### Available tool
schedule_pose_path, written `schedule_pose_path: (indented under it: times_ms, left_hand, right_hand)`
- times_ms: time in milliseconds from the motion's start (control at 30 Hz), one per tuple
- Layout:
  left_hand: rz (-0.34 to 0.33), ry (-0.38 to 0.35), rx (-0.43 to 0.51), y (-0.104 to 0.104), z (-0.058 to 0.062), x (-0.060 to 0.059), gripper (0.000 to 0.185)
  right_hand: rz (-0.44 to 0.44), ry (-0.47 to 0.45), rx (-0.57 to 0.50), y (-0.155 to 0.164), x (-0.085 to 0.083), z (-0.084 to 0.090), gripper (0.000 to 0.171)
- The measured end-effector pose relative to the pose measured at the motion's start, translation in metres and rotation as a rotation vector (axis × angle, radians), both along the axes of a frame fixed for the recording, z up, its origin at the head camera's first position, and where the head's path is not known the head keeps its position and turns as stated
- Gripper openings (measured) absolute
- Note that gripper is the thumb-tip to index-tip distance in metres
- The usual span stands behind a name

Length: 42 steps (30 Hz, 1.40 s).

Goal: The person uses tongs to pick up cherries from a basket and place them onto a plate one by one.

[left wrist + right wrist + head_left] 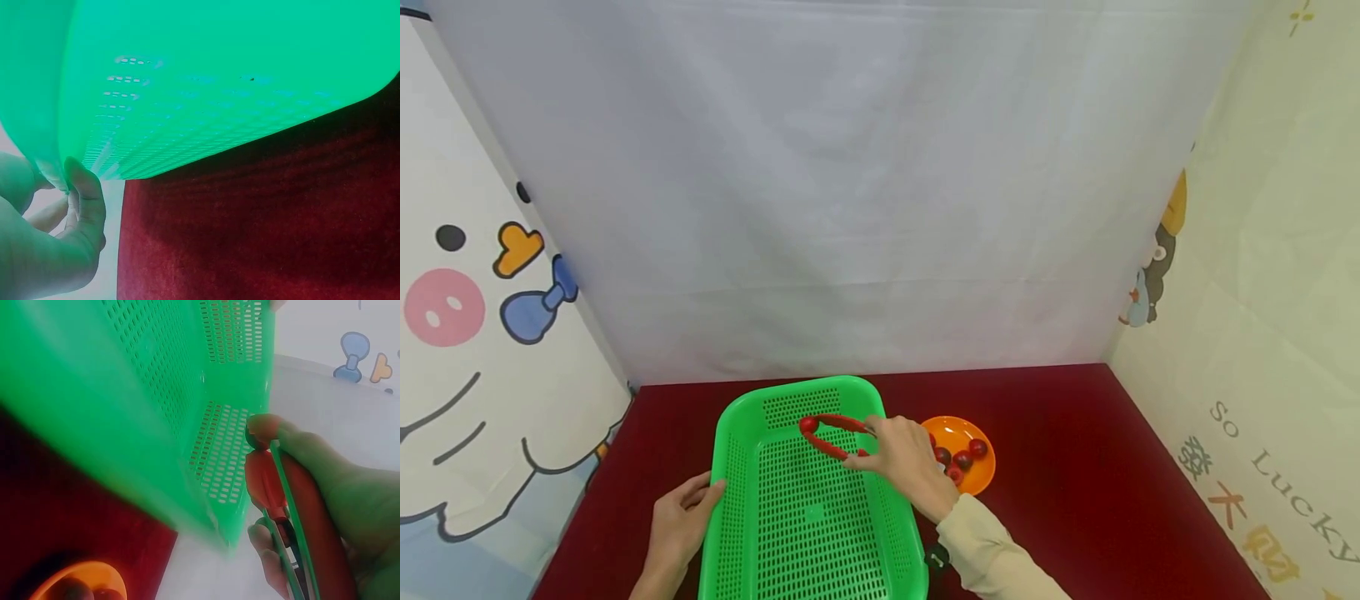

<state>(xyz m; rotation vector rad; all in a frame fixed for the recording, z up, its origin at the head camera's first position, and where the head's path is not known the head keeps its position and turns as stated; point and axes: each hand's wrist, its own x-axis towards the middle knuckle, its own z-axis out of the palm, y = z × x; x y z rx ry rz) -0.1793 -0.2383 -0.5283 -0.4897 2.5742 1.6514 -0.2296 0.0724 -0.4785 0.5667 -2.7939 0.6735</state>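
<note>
A large green perforated plastic basket takes up the middle of the table. My left hand grips its left rim, thumb over the edge; the left wrist view has the fingers curled at the green rim. Over the basket, my right hand holds a pair of red tongs by the sides. At the far end of the tongs is a small round red fruit, above the basket floor. In the right wrist view the tongs lie between thumb and fingers.
Right of the basket, partly behind my right hand, stands an orange plate with several dark red round fruits. A dark red cloth covers the table. Pale printed curtains enclose the back and sides.
</note>
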Motion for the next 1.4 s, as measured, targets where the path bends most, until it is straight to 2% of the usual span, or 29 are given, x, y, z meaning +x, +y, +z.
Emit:
schedule_pose_path:
  times_ms: [233,500,667,833,1233,1400]
  left_hand:
    - [0.001,0.0,0.009,0.002,-0.001,0.001,0.054]
    - [0.01,0.015,-0.003,0.003,0.0,0.002,0.051]
    - [0.013,0.019,-0.01,0.003,-0.001,0.002,0.052]
    - [0.016,0.019,-0.022,0.003,0.0,0.002,0.051]
    - [0.021,0.018,-0.019,0.003,0.001,0.002,0.051]
    - [0.024,0.019,-0.014,0.003,0.001,0.003,0.051]
  right_hand:
    - [-0.013,0.012,-0.021,0.015,0.002,0.001,0.05]
    - [-0.004,0.095,-0.049,0.03,0.005,-0.001,0.046]
    - [-0.035,0.107,-0.055,0.038,0.006,-0.001,0.048]
    - [-0.054,0.108,-0.081,0.047,0.009,-0.001,0.043]
    - [-0.085,0.208,-0.077,0.066,0.013,-0.007,0.045]
    - [-0.118,0.198,-0.094,0.075,0.016,-0.008,0.047]
